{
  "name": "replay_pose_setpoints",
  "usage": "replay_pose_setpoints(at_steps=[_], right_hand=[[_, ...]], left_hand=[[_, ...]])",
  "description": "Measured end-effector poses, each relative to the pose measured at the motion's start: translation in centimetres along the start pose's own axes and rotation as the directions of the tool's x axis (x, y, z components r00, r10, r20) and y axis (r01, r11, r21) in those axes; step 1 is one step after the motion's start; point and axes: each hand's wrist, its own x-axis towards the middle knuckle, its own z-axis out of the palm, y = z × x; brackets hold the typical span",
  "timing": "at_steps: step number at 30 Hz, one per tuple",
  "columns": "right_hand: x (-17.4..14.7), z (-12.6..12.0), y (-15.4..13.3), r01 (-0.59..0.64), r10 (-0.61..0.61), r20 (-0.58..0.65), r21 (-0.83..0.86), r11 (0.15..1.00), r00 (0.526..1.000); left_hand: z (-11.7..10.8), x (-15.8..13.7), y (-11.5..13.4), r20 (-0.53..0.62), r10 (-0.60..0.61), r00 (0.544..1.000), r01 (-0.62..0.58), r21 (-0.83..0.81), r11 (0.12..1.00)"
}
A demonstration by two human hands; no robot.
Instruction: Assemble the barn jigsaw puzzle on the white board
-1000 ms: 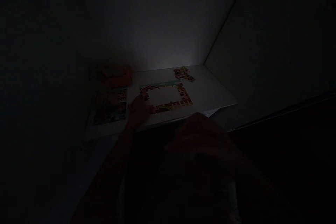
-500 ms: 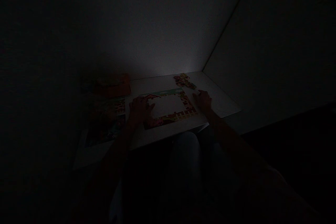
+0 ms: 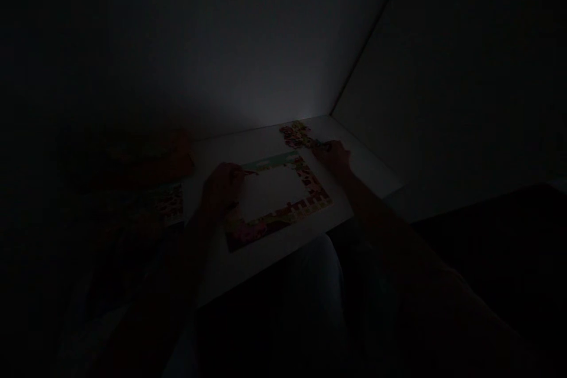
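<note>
A jigsaw puzzle [image 3: 310,186] lies on the white table, its border joined into a frame around a bare white middle. Over the frame's left side is my left hand [image 3: 224,186], fingers curled in; it hides the pieces under it. What those fingers hold, if anything, is too dark to make out. My right hand [image 3: 334,156] is at the near end of a heap of loose puzzle pieces [image 3: 295,133], beyond the frame's far right corner. Its fingers are bent together at the pieces, and their tips are hard to see.
The room is very dark. An orange-red box [image 3: 170,162] stands at the back left, with a printed picture [image 3: 170,201] in front of it. A wall [image 3: 266,71] rises behind the white table [image 3: 372,168]. My knee [image 3: 316,271] is below its front edge.
My right hand has moved forward and left to the loose pieces. The spread fingers of my left hand have curled in. The view has shifted slightly.
</note>
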Motion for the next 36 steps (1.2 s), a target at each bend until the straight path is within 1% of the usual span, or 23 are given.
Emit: replay_pose_setpoints(at_steps=[4,6,8,10,14,18,20,23,25,27,29,32,34,36], right_hand=[[-0.1,-0.4,0.4,0.07,-0.061,-0.092,0.095,0.993,0.994],[-0.3,-0.6,0.4,0.127,-0.111,-0.11,0.146,0.981,0.988],[-0.5,-0.6,0.5,0.201,-0.181,-0.114,0.191,0.961,0.977],[-0.7,-0.6,0.6,0.289,-0.258,-0.155,0.237,0.927,0.954],[-1.5,-0.7,0.8,0.451,-0.381,-0.262,0.309,0.837,0.887],[-2.6,-1.7,-0.2,0.556,-0.467,-0.317,0.324,0.765,0.826],[-3.4,-2.4,-1.5,0.614,-0.51,-0.355,0.313,0.725,0.784],[-4.2,-3.4,-4.3,0.713,-0.583,-0.419,0.299,0.635,0.696],[-4.1,-3.7,-6.2,0.763,-0.63,-0.436,0.292,0.576,0.643],[-3.5,-3.6,-7.5,0.787,-0.663,-0.428,0.273,0.553,0.615],[-2.5,-3.1,-8.2,0.785,-0.67,-0.416,0.244,0.569,0.615],[-1.6,-1.9,-8.1,0.759,-0.639,-0.426,0.226,0.61,0.64],[-1.6,-1.4,-7.9,0.758,-0.623,-0.447,0.245,0.605,0.642],[-1.9,-1.6,-8.1,0.761,-0.615,-0.464,0.258,0.595,0.638]], left_hand=[[0.1,0.0,-0.2,-0.13,-0.04,0.991,0.029,-0.088,0.996],[0.0,0.1,-0.4,-0.192,-0.085,0.978,0.06,-0.128,0.99],[-0.2,0.2,-0.6,-0.221,-0.131,0.966,0.093,-0.176,0.98],[-0.5,0.5,-0.9,-0.223,-0.164,0.961,0.113,-0.222,0.968],[-0.6,0.8,-1.2,-0.202,-0.187,0.961,0.129,-0.271,0.954],[-0.6,0.8,-0.9,-0.181,-0.21,0.961,0.149,-0.301,0.942],[-0.8,0.8,-0.5,-0.178,-0.238,0.955,0.169,-0.332,0.928],[-1.1,0.9,0.0,-0.179,-0.238,0.955,0.162,-0.36,0.919],[-1.3,0.9,0.2,-0.167,-0.25,0.954,0.174,-0.372,0.912],[-1.4,0.9,0.3,-0.159,-0.276,0.948,0.198,-0.385,0.902],[-1.4,0.8,0.4,-0.15,-0.294,0.944,0.215,-0.394,0.894],[-1.4,0.7,0.3,-0.145,-0.293,0.945,0.214,-0.404,0.89],[-1.4,0.7,0.2,-0.152,-0.271,0.95,0.191,-0.403,0.895],[-1.4,0.7,0.1,-0.161,-0.258,0.953,0.176,-0.398,0.9]])
